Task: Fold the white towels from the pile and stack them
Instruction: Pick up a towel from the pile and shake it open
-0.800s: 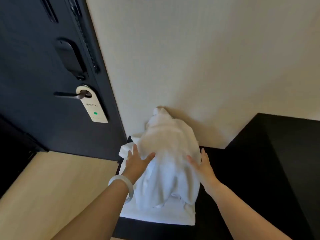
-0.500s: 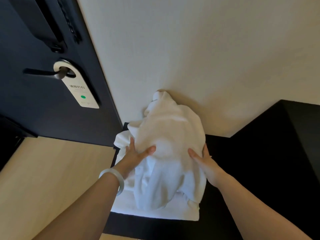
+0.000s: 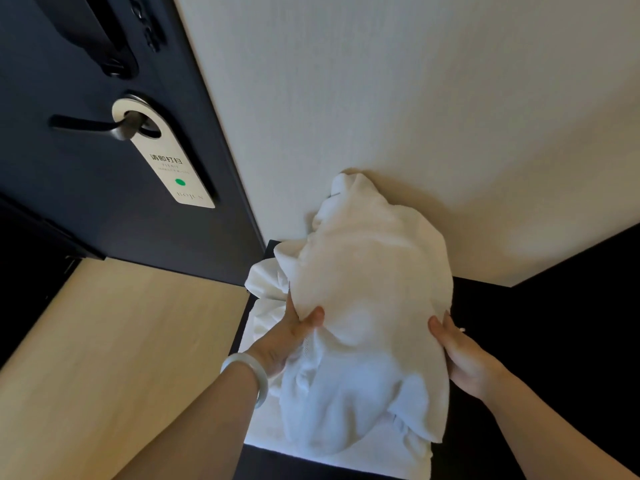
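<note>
A heap of crumpled white towels (image 3: 367, 271) stands on a dark counter, leaning against the cream wall. A flatter white towel (image 3: 332, 455) lies under it at the near side. My left hand (image 3: 287, 337), with a pale bangle on the wrist, grips the heap's left side, thumb pressed into the cloth and fingers tucked behind a fold. At the heap's right edge my right hand (image 3: 457, 355) holds the cloth, thumb on top and fingers hidden behind it.
The dark counter (image 3: 540, 341) runs right and rises to a taller dark block (image 3: 595, 258). A dark door (image 3: 104, 209) with a lever handle and a hanging door tag (image 3: 166, 161) stands at the left. Light wood floor (image 3: 121, 341) lies below it.
Both hands have closed on the sides of the heap, the left fingers now sunk into the cloth. The view has shifted, and the top towel looks slightly bunched and raised.
</note>
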Tool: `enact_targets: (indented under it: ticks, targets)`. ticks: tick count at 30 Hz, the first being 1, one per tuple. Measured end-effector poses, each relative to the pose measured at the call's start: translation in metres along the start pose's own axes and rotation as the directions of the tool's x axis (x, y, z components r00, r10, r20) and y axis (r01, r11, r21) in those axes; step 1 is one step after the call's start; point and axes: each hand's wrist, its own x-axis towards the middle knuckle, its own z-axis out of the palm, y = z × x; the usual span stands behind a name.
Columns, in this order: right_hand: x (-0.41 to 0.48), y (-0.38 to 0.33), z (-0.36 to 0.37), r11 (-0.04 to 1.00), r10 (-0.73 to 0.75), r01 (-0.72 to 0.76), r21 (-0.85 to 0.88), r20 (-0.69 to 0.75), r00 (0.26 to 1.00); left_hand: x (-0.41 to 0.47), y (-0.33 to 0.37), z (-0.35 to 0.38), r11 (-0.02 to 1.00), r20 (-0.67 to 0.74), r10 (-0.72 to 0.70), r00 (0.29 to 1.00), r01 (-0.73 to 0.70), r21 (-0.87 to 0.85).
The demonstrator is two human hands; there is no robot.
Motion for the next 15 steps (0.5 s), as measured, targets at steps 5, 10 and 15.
enact_targets:
  ticks: [5,10,15]
  targets:
    - [0.007,0.002,0.006,0.999,-0.001,0.002,0.039,-0.036,0.999,0.008,-0.009,-0.011,0.986,0.072,-0.121,0.99,0.128,-0.109]
    - [0.001,0.005,0.006,0.984,-0.029,0.031,0.177,-0.011,1.0,0.016,-0.023,-0.015,0.984,0.04,-0.084,0.996,0.089,-0.156]
    - [-0.041,-0.025,0.0,0.963,-0.186,0.197,0.185,-0.075,0.98,-0.001,-0.013,0.021,0.984,0.016,-0.02,1.0,0.022,-0.179]
